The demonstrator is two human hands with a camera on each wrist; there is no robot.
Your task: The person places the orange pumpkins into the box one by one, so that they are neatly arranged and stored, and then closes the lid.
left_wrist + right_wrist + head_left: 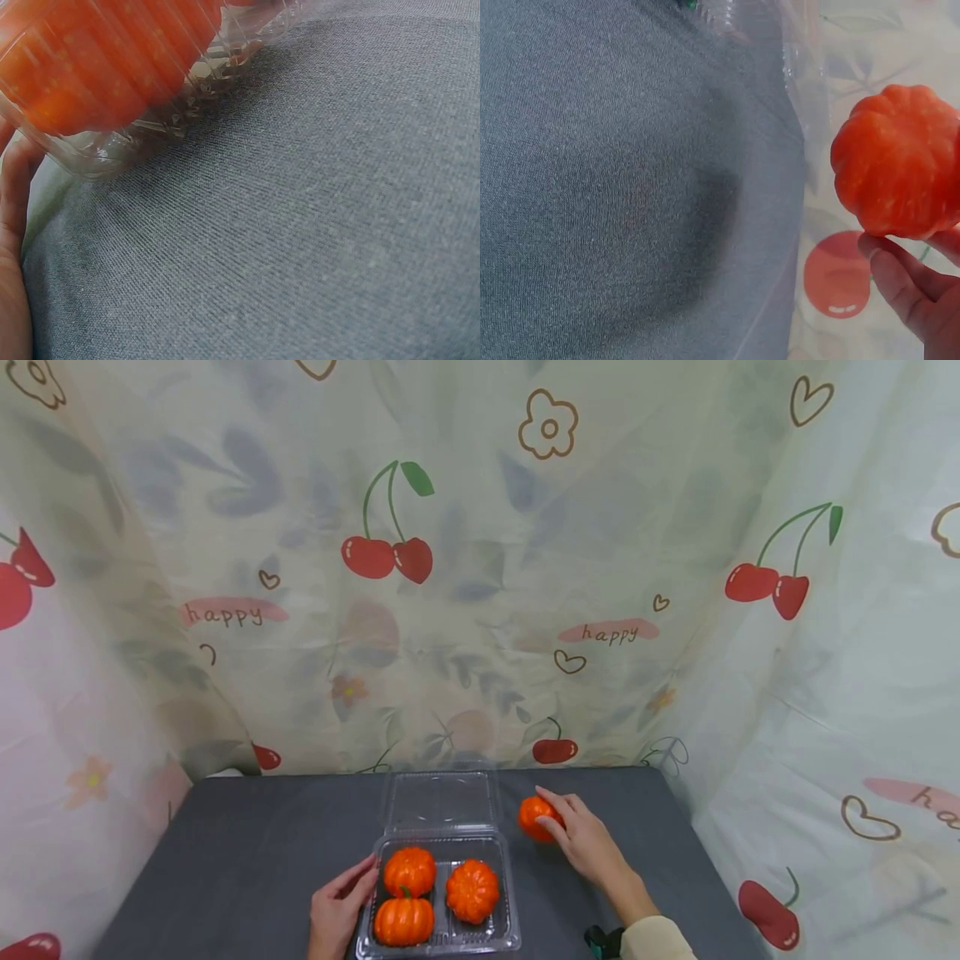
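Observation:
A clear plastic clamshell box [513,893] lies with its lid folded back. Inside sit two orange toy pumpkins, an upper one [409,870] and a lower one with a green stem [403,921], on the left, and another pumpkin [472,892] on the right. My left hand [339,906] holds the box's left side by its edge; in the left wrist view its fingers [16,187] meet the box's corner. To the right of the lid, my right hand [592,847] grips a fourth pumpkin [896,161] between thumb and fingers, raised above the table.
A dark grey cloth covers the table [262,843]. The transparent lid [442,802] lies toward the back edge. Printed curtains [465,610] enclose the table at the back and sides. A dark object [600,941] is by the right sleeve.

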